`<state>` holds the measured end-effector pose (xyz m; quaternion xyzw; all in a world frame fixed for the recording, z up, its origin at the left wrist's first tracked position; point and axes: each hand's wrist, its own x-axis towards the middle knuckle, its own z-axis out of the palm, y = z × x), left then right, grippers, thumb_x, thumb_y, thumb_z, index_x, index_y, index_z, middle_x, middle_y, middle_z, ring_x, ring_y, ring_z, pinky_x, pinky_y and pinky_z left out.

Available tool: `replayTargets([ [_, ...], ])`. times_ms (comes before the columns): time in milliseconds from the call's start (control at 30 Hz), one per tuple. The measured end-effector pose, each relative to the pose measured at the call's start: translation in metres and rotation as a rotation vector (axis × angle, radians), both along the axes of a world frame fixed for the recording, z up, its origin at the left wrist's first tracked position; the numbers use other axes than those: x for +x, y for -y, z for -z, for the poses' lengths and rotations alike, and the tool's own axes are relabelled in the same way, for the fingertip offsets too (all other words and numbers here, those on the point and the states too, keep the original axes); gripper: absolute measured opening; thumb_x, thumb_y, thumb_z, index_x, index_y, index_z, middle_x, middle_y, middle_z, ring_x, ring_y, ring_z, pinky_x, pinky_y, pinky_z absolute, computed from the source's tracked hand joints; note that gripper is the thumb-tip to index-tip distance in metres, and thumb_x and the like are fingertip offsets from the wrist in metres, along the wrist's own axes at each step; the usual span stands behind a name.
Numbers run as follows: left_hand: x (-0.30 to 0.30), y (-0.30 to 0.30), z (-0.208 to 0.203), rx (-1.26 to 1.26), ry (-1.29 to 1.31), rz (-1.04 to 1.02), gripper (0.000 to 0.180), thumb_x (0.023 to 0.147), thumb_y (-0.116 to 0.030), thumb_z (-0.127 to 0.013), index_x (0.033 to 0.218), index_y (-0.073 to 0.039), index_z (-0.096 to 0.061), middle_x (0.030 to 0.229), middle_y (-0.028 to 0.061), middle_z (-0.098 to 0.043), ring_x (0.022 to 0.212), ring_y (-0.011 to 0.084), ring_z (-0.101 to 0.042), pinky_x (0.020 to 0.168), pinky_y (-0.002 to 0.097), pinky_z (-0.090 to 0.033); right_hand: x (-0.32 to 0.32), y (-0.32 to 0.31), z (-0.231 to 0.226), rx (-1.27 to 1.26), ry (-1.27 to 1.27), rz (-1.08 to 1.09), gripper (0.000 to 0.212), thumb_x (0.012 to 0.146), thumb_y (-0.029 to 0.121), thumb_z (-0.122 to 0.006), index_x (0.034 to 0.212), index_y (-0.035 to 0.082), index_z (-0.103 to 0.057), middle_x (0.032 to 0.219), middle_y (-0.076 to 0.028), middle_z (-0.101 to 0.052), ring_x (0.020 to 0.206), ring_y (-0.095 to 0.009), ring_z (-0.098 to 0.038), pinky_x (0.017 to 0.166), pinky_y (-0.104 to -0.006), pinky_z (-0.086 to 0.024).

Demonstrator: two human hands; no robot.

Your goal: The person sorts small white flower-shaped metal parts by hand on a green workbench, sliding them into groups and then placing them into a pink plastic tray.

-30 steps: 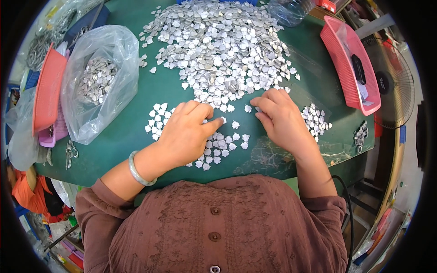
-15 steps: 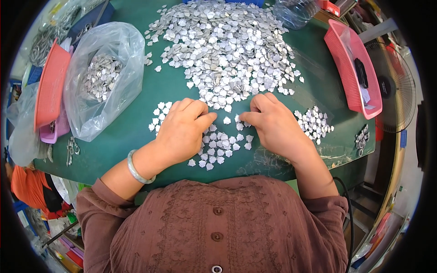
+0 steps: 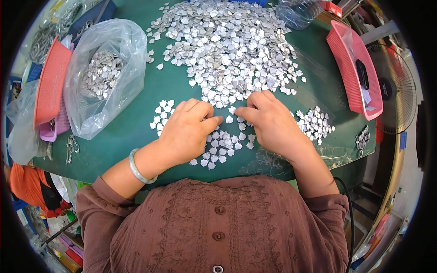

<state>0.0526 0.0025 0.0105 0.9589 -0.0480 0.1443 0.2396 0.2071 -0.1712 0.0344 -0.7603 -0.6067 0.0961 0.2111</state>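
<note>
Small silver flat metal pieces with scalloped edges form a large pile (image 3: pixel 232 50) across the far middle of the table. My left hand (image 3: pixel 189 129), a pale bangle on its wrist, is closed with curled fingers, the thumb pointing right beside a loose piece (image 3: pixel 229 119). What its fingers hold, if anything, is hidden. My right hand (image 3: pixel 275 123) is also closed, a fingertip reaching left to a metal piece (image 3: pixel 232 110) at the pile's near edge; its other fingers are tucked under. Between my hands and nearer me lies a small group of pieces (image 3: pixel 223 145).
Smaller groups of pieces lie left (image 3: pixel 160 116) and right (image 3: pixel 315 123) of my hands. A clear plastic bag (image 3: pixel 129 86) of pieces stands left, beside a red basket (image 3: pixel 53 86). At right are a pink basket (image 3: pixel 348 63), metal clasps (image 3: pixel 362 140) and a fan (image 3: pixel 400 91).
My right fingertips have moved slightly up and left to a piece at the pile's edge. My left hand has shifted slightly right.
</note>
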Motion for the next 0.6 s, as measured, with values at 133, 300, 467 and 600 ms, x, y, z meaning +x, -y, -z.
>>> replayTargets([
  [133, 0.000, 0.000, 0.001, -0.007, 0.011, 0.017, 0.032, 0.072, 0.004, -0.058, 0.099, -0.005, -0.072, 0.091, 0.0084, -0.057, 0.086, 0.0273, -0.054, 0.079, 0.0361, -0.044, 0.001, -0.001, 0.006, 0.040, 0.037, -0.008, 0.036, 0.068, -0.003, -0.063, 0.102, 0.007, -0.071, 0.090, -0.008, -0.056, 0.093, -0.028, -0.055, 0.080, -0.0370, -0.048],
  [300, -0.001, -0.002, 0.000, 0.001, 0.012, 0.004, 0.037, 0.071, 0.005, -0.057, 0.103, -0.005, -0.071, 0.091, 0.0087, -0.057, 0.086, 0.0277, -0.054, 0.079, 0.0367, -0.044, 0.001, 0.002, -0.003, -0.097, -0.070, -0.142, 0.037, 0.070, -0.002, -0.064, 0.105, 0.007, -0.069, 0.092, -0.009, -0.058, 0.093, -0.029, -0.057, 0.080, -0.0381, -0.049],
  [467, 0.005, -0.001, 0.001, 0.077, -0.020, -0.090, 0.044, 0.071, 0.007, -0.056, 0.112, -0.006, -0.069, 0.093, 0.0079, -0.056, 0.087, 0.0273, -0.053, 0.080, 0.0367, -0.043, -0.002, -0.008, 0.007, -0.026, -0.042, -0.045, 0.033, 0.072, -0.001, -0.064, 0.104, 0.006, -0.069, 0.089, -0.011, -0.058, 0.090, -0.030, -0.058, 0.079, -0.0396, -0.049],
  [600, 0.004, -0.003, -0.001, 0.074, -0.068, -0.073, 0.044, 0.071, 0.006, -0.057, 0.111, -0.007, -0.070, 0.094, 0.0073, -0.055, 0.088, 0.0272, -0.053, 0.080, 0.0362, -0.043, -0.003, -0.015, 0.010, 0.013, 0.112, -0.011, 0.037, 0.070, -0.002, -0.063, 0.105, 0.006, -0.068, 0.088, -0.010, -0.059, 0.092, -0.030, -0.058, 0.078, -0.0397, -0.050],
])
